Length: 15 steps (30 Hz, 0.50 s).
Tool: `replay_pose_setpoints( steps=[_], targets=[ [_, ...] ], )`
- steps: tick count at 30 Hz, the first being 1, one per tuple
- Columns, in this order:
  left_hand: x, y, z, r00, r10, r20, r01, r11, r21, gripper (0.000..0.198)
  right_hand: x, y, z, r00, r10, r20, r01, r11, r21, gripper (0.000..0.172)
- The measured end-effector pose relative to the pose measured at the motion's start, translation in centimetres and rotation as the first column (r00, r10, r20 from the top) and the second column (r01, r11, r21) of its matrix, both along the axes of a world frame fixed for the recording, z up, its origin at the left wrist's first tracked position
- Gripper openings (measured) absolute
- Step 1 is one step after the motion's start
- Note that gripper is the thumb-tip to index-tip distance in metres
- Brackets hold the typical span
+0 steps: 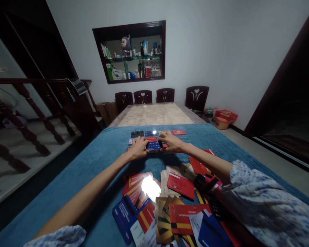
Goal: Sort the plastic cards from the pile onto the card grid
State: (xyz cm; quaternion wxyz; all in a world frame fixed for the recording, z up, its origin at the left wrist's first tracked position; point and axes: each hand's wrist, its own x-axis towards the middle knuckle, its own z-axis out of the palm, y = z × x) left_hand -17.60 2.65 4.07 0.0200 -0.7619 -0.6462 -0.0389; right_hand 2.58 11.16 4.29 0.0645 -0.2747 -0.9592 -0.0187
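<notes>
Both my arms reach forward over a blue cloth [100, 154]. My left hand [138, 148] and my right hand [172, 142] meet on a dark blue card [153, 146], fingers curled around its two ends. Around that card lie several cards in rows: a dark card [137, 133], a blue one [150, 133] and a red one [179, 132] at the far side. Close to me spreads a loose heap of red, blue and gold cards [170, 206], with glare on one of them.
Beyond the cloth the table's bare marble top [154, 115] runs to several dark chairs [197, 96] by the wall. A wall niche with shelves [134, 53] holds bottles and a toy. A wooden stair railing [41, 103] stands left, a dark doorway right.
</notes>
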Motion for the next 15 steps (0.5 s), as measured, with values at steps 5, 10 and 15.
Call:
replay_pose_setpoints(
  steps=[5,10,15],
  targets=[
    [-0.5,1.8,0.9,0.999,0.010,-0.038,-0.011,1.000,-0.019,0.041,-1.1,1.2,1.0,0.996,-0.068,0.053,0.068,0.998,0.007,0.040],
    [-1.1,3.9,1.2,0.999,0.038,-0.039,-0.038,0.999,-0.012,0.040,-2.1,2.6,1.4,0.991,-0.114,0.067,0.114,0.993,0.002,0.039],
    [-1.6,5.6,1.1,0.997,0.059,-0.042,-0.060,0.998,-0.012,0.044,-3.0,4.2,1.5,0.988,-0.137,0.068,0.138,0.990,0.000,0.040]
  ],
)
